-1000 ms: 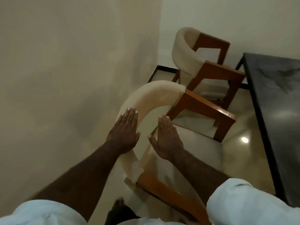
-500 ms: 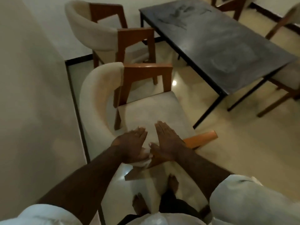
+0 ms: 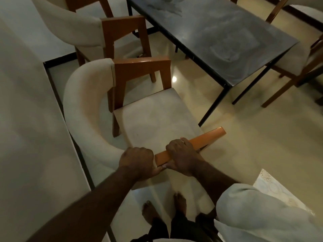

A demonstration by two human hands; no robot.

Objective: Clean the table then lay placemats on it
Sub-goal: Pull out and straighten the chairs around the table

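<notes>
**Both hands on the chair, table's off to the upper right**

Biggest thing in view is the glossy beige floor (image 3: 244,137), with a plain wall (image 3: 22,119) running down the left. The table (image 3: 218,41) is at the upper right: long, dark top on thin black legs, with pale smeary marks on it and nothing sitting on it that I can see.

The near chair (image 3: 153,116) is right in front of the person, with a cream curved back, a pale seat and wooden arms. A second chair (image 3: 70,27) of the same kind is behind it by the wall, and part of another chair (image 3: 297,55) shows past the table's far side.

There's a pale patterned sheet (image 3: 272,187) at the lower right edge. Can't tell if it's a placemat.

The hands are side by side, nearly touching. The right hand (image 3: 183,158) is wrapped over the near chair's orange wooden armrest (image 3: 206,138). The left hand (image 3: 138,161) grips the spot where the cushioned back meets that armrest. Bare feet (image 3: 150,212) are on the floor below.
</notes>
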